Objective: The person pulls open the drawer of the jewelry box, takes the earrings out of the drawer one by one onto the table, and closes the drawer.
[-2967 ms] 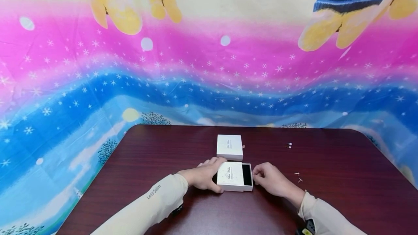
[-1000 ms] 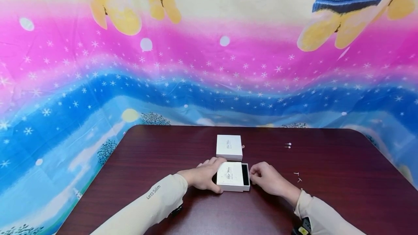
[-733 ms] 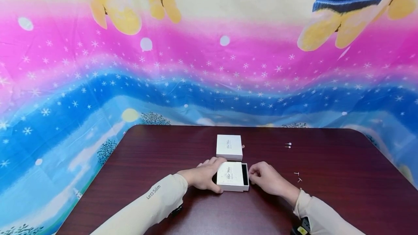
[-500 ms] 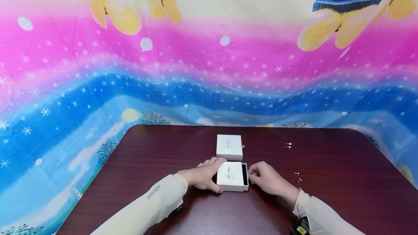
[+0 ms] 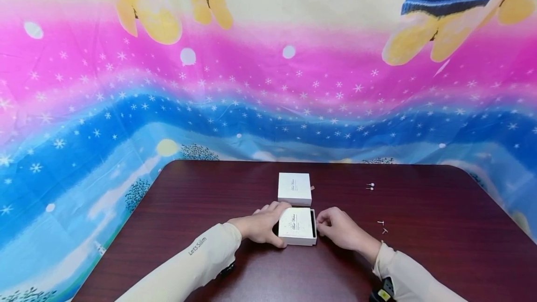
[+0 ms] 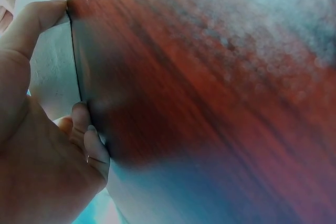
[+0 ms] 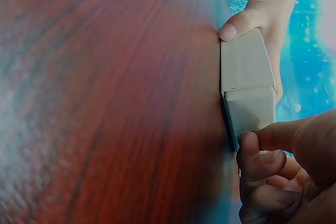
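A small white cardboard slide box (image 5: 295,223), with dark lettering on its lid, lies on the table. Its inner drawer (image 5: 313,228) sticks out slightly to the right, leaving a thin dark strip of the inside visible. My left hand (image 5: 263,226) grips the sleeve from the left, thumb on the near side and fingers at the far side. At the drawer's right end is my right hand (image 5: 343,230), fingers curled. In the right wrist view, its thumb and forefinger meet at the drawer's end (image 7: 251,113); whether a pull tab sits between them is hidden.
A second white box (image 5: 293,187) with a small tab on its right stands just behind. Two pearl-headed stud earrings (image 5: 371,185) lie at the back right. Two small metal studs (image 5: 384,231) lie closer, right of my right hand. A printed cloth (image 5: 251,83) hangs behind the dark red table (image 5: 209,185).
The drawer has slid left into the sleeve, and the dark opening has narrowed to a thin strip. My right hand has moved left with it. My left hand has stayed in place.
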`<state>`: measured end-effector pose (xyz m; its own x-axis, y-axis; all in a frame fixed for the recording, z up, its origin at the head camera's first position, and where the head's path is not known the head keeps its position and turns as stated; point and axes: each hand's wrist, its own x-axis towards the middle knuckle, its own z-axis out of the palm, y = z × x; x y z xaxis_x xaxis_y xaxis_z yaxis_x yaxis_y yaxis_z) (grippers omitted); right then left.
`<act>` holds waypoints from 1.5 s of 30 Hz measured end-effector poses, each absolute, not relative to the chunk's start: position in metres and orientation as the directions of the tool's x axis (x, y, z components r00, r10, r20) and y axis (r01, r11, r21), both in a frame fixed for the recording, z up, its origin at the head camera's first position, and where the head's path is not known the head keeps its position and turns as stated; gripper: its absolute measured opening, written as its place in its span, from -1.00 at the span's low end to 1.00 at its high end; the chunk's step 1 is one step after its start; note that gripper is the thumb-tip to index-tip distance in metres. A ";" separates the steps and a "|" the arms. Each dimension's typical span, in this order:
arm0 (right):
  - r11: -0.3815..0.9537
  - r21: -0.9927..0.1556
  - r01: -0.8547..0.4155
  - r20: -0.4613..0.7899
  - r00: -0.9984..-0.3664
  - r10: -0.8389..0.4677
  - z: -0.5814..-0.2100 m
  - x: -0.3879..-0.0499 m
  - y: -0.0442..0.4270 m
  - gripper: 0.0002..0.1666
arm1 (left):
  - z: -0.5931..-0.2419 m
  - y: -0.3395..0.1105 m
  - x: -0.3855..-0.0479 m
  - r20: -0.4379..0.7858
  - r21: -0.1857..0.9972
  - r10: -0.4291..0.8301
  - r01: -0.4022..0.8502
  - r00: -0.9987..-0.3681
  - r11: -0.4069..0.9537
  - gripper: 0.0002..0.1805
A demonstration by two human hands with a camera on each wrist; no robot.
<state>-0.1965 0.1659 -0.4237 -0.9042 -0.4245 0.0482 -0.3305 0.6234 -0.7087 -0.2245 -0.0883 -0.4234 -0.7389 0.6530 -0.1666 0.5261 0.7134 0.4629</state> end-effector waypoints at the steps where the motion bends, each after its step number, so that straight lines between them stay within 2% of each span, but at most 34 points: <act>1: 0.624 -0.709 -0.330 0.047 -0.904 -0.425 -0.424 -0.197 0.166 -0.80 | -0.423 -0.088 -0.225 -0.167 0.464 0.653 0.526 -0.739 0.713 0.04; 45: 0.626 -0.698 -0.347 0.069 -0.903 -0.423 -0.428 -0.200 0.156 -0.80 | -0.422 -0.089 -0.223 -0.161 0.464 0.652 0.526 -0.741 0.713 0.03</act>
<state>-0.1999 0.1558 -0.4275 -0.9034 -0.4233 0.0689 -0.3468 0.6264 -0.6982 -0.2230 -0.0885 -0.4224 -0.7412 0.6518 -0.1607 0.5259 0.7126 0.4644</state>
